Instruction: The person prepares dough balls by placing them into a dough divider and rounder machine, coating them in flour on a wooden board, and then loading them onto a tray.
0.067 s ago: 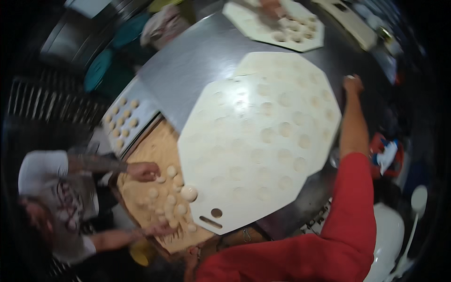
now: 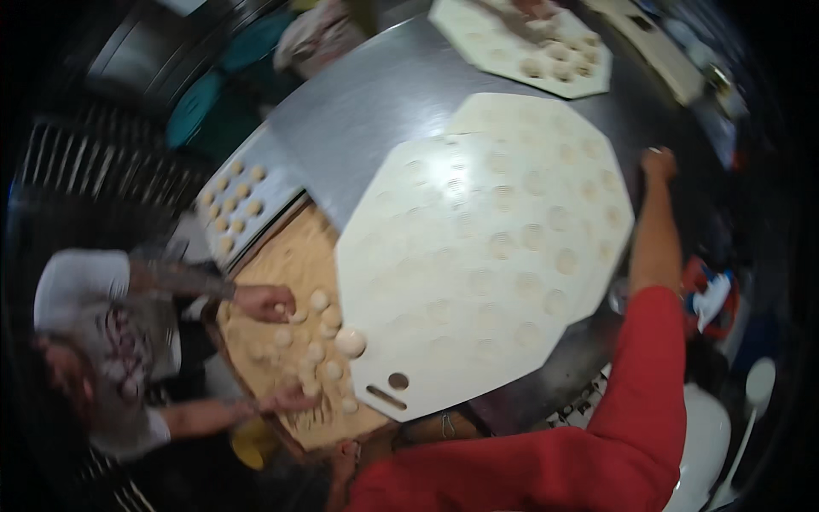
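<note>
You stand over a grey metal bench (image 2: 375, 102) in a dim, cluttered room, with dark racks off to the left. A big pale octagonal board (image 2: 486, 256) with rows of round dimples covers most of the bench, its tab with a hole and a slot pointing toward you. A second dimpled board (image 2: 529, 47) lies at the far end, carrying dough pieces.

Your right hand (image 2: 659, 164), on a red-sleeved arm, reaches out to the big board's far right edge; the grip looks closed there, but blur hides whether it actually clasps the edge. Your left hand is out of view.

Left of the board a floured wooden tray (image 2: 299, 256) carries round dough balls (image 2: 328, 341), one touching the board's near-left edge. A person in a white shirt (image 2: 94, 290) works those balls with both hands. Beyond it, a metal tray (image 2: 264, 175) holds smaller pieces.
</note>
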Demonstrator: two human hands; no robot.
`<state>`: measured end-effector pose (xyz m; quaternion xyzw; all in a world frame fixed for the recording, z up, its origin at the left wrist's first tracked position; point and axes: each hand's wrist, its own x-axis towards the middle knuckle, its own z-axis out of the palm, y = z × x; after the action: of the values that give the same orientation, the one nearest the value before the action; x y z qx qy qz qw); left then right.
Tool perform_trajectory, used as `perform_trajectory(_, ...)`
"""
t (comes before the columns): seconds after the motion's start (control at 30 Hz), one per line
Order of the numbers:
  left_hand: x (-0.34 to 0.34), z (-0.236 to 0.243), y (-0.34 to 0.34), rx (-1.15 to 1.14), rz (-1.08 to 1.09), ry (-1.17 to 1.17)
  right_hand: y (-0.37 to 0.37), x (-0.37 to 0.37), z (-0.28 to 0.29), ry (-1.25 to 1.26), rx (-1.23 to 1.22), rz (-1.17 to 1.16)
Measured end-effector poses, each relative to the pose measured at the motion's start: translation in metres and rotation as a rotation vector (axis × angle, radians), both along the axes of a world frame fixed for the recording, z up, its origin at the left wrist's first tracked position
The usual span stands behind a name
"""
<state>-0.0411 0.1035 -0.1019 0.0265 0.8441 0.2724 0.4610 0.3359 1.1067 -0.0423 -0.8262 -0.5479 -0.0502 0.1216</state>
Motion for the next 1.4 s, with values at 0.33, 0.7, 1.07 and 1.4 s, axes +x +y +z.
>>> perform_trajectory(0.33,-0.024,0.055,0.123,0.402,0.121,-0.191,-0.147,-0.197,0.042,2.034,-0.076,0.477)
perform_trajectory(0.7,-0.02,0.102,0.117,0.752,-0.185,-0.237,-0.588,-0.432,0.109,0.722,-0.339,1.472)
perform_trajectory(1.07,-0.034,0.096,0.009,0.696,-0.265,-0.165,-0.73,-0.306,0.101,0.549,-0.112,1.204)
perform_trajectory(1.4,-0.071,0.043,-0.159,0.53,-0.256,0.039,-0.853,-0.276,0.069,0.127,0.009,1.428)
